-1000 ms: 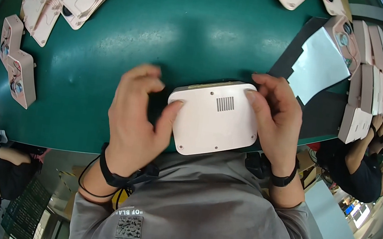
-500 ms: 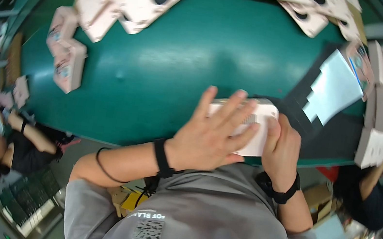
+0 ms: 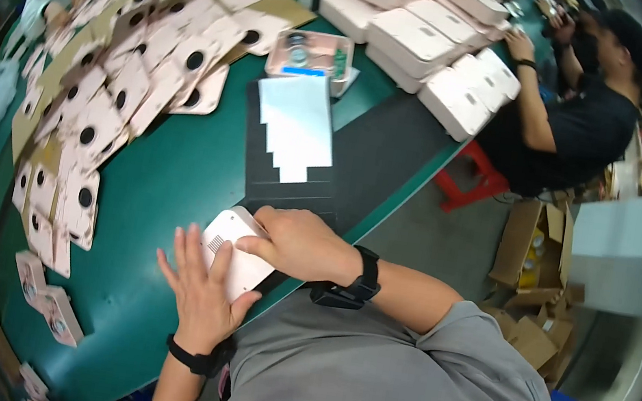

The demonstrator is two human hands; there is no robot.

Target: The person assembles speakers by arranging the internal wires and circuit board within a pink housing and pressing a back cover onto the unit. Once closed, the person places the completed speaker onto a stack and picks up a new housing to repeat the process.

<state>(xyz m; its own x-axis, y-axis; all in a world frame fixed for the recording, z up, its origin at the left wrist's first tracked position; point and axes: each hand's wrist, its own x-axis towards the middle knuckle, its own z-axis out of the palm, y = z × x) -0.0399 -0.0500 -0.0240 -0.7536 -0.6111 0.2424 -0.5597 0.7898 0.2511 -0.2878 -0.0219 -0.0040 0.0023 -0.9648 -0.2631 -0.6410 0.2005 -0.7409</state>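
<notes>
A pale pink plastic case (image 3: 246, 270) with rounded corners and a small slotted grille lies at the near edge of the green table. My left hand (image 3: 204, 303) rests against its left side, fingers stretched and spread, the thumb along the near edge. At the far right corner, my right hand (image 3: 300, 243) grips the case, its thumb on the upper face and the other fingers curled round the side. The underside of the case is hidden. Just beyond is a black mat (image 3: 281, 189) carrying a pale blue stepped sheet (image 3: 298, 128).
An open case with parts inside (image 3: 310, 55) stands beyond the sheet. Closed pink cases (image 3: 413, 41) are stacked at far right, near a co-worker in black (image 3: 578, 122). Pink panels with black discs (image 3: 132, 88) cover cardboard at left. Two open case halves (image 3: 63, 316) lie nearer.
The view has turned rightward, bringing the stacked cases and the co-worker further into sight. Both hands stay at the pink case; my left hand has shifted toward its left side.
</notes>
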